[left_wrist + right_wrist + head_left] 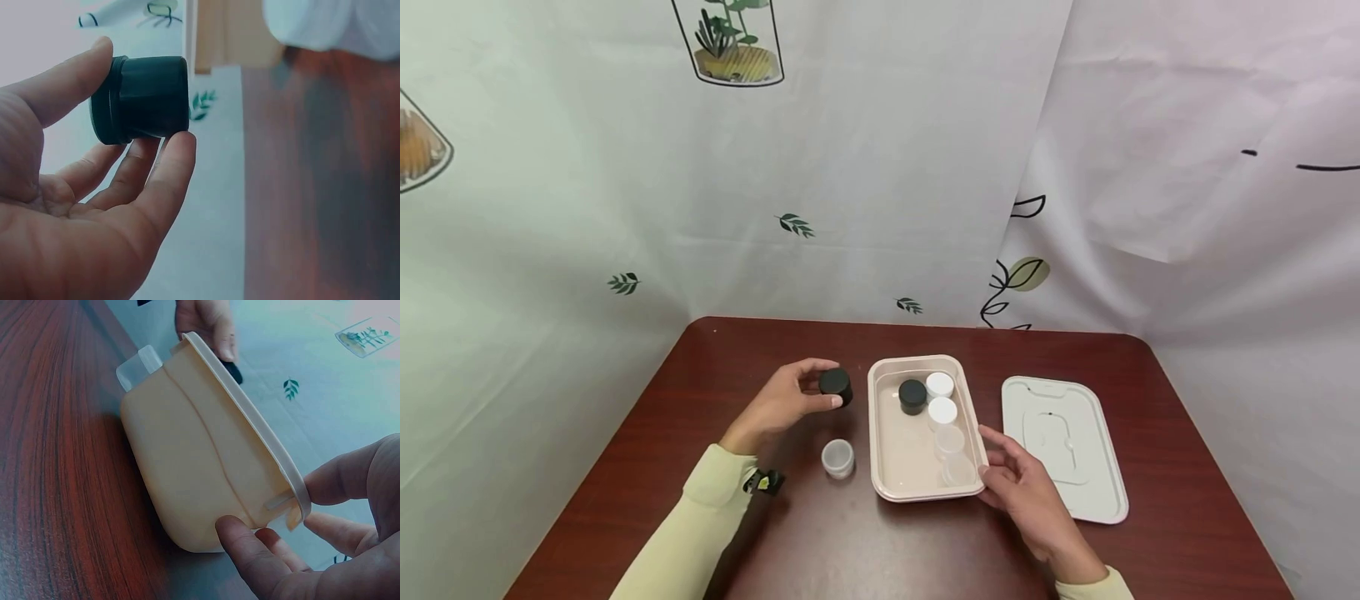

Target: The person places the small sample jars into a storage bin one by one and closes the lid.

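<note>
My left hand (778, 398) pinches a small black jar (836, 385) just left of the beige plastic box. In the left wrist view that jar (153, 97) lies sideways between thumb and fingertips. At the near right corner of the box (895, 471), my right hand (1022, 492) grips the rim and side wall, as the right wrist view of the box (181, 450) also shows. Inside the box sit another black jar (912, 396), a white-topped jar (940, 385), a second white-topped jar (942, 412) and two translucent jars, one nearer (957, 470).
A translucent jar (838, 458) stands on the dark red table (820, 542), left of the box. To the right lies a flat white lid (1067, 450). A printed white cloth (865, 167) hangs behind the table.
</note>
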Demonstrator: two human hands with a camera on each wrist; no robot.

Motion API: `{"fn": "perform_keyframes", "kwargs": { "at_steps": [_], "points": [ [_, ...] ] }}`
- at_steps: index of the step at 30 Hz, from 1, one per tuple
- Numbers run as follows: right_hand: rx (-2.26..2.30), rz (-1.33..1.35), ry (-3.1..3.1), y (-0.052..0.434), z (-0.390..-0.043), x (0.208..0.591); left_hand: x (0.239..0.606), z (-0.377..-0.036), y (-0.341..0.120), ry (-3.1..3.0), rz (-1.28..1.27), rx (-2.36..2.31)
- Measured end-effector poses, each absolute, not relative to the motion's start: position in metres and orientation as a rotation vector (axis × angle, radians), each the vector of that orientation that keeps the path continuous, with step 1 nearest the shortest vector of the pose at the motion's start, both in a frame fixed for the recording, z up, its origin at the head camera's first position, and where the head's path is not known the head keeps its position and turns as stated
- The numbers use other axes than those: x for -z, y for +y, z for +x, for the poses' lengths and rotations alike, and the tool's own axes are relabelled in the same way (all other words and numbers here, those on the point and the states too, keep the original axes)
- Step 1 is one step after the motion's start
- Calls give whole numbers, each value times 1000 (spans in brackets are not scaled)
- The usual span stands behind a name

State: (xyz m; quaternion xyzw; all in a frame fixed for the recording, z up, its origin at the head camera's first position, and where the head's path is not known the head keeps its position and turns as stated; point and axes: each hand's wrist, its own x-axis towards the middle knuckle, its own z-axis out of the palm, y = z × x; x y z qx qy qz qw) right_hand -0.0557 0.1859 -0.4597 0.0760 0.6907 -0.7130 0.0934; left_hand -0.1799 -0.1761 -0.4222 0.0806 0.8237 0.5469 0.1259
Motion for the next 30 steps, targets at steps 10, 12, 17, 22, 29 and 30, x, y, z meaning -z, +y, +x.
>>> {"fn": "perform_keyframes", "kwargs": {
  "at_steps": [10,12,17,22,29,30],
  "points": [
    [2116,210,2045,188,-57,459,405,-192,-111,2353,472,-1529],
    [2113,206,2042,188,-58,459,406,-194,-99,2377,519,-1457],
    [2107,202,2035,188,-57,460,409,-198,-76,2424,593,-1303],
    [2099,203,2043,188,-57,460,414,-199,-64,2412,662,-1232],
    [2105,208,2031,188,-57,460,416,-198,-56,2429,736,-1149],
    [2106,209,2030,188,-57,460,416,-198,-56,2427,736,-1143]
  ]
}}
